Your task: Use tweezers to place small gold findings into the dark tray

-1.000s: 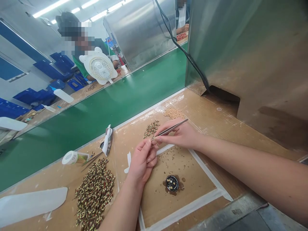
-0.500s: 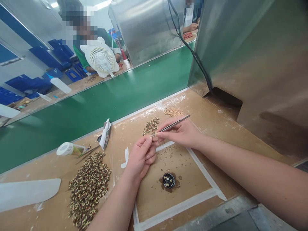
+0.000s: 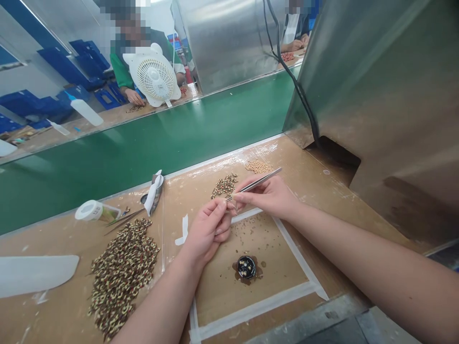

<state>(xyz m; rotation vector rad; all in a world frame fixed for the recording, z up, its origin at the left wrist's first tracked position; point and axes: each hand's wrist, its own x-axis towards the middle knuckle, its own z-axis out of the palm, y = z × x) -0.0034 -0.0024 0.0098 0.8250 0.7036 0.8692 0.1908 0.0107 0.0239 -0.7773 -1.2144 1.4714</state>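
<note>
My right hand [image 3: 268, 195] grips a pair of metal tweezers [image 3: 261, 180], whose tips point down and left to my left fingertips. My left hand [image 3: 211, 224] is closed in a pinch; what lies between its thumb and forefinger is too small to make out. Just behind the hands is a small heap of dark and yellow pieces [image 3: 224, 184], with a patch of pale beads [image 3: 258, 166] to its right. Below them, a small black dish [image 3: 246, 267] holds dark liquid and several pale bits, with wet spots around it. A much larger heap of the same dark and yellow pieces [image 3: 124, 277] lies to the left.
White tape [image 3: 258, 313] frames the work area. A white-lidded jar [image 3: 93, 210], more tweezers [image 3: 124, 219] and a crumpled tube [image 3: 155, 193] lie at left. A green belt [image 3: 201, 126] runs behind, a metal housing [image 3: 387, 105] stands right. A co-worker sits behind a white fan [image 3: 155, 76].
The view has shifted slightly, moving the table things a little left. Both hands keep nearly the same pose, tweezers at the left fingertips. The co-worker's hand now shows beside the fan.
</note>
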